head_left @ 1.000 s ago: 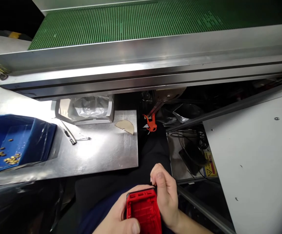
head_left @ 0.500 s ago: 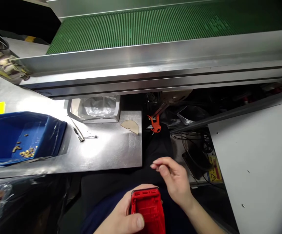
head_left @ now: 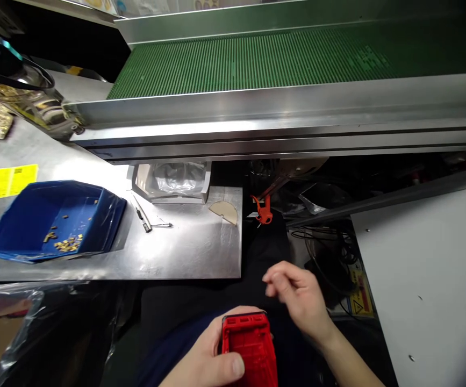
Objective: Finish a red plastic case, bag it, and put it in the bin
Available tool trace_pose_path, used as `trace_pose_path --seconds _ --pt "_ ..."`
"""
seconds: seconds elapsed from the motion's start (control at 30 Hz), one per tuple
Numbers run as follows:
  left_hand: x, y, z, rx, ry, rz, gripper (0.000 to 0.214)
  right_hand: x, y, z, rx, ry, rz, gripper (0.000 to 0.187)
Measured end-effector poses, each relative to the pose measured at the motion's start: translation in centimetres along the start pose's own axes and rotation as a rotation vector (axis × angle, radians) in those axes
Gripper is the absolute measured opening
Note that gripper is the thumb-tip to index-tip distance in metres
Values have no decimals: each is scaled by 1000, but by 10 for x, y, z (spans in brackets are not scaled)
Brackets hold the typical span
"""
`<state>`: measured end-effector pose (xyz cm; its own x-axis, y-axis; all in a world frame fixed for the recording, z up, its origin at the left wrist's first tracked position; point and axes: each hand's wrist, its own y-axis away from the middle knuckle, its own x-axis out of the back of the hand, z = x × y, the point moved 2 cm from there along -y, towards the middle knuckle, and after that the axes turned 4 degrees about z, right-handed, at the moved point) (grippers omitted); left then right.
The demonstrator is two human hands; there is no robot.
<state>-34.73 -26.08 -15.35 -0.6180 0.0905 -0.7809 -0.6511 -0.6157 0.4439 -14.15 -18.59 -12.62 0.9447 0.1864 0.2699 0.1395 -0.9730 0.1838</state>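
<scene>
held low at the near edge of the scene, over the lap and off the tabletop (head_left: 184, 252): red plastic housing (head_left: 250, 349), open ribbed face up, long axis running near to far, gripped by the left hand (head_left: 200, 360) with thumb pressed on its near left rim and fingers (head_left: 236, 310) curled round the far end. hovering just far and right of that far end, apart from it: right hand (head_left: 303, 303), fingers (head_left: 275, 282) loosely curled with tips drawn close, too blurred to tell whether pinching anything. nearer of the two hands to the housing's free right side.
</scene>
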Motion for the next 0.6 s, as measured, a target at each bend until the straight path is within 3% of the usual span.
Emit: trace_pose_path --seconds 0.07,0.1,0.13,0.27,0.33,0.47,0.6 --pt "1 -2 -1 -43 -26 -5 85 -6 1 -10 72 5 -290 37" --pt "2 -3 -1 -58 -27 -4 85 -7 1 -12 101 0 -355 41" --pt "3 -3 0 -63 -11 3 85 -7 -1 -9 104 1 -333 43" --pt "7 2 8 -118 103 92 81 4 -28 20 -62 168 91 41" --pt "9 8 11 -161 126 114 79 2 -47 26 -68 248 116 29" --pt "9 22 9 -158 143 112 90 -24 -72 -2 17 236 -31 20" --pt "6 33 0 -149 164 100 112 -58 -76 -35 100 269 -398 21"
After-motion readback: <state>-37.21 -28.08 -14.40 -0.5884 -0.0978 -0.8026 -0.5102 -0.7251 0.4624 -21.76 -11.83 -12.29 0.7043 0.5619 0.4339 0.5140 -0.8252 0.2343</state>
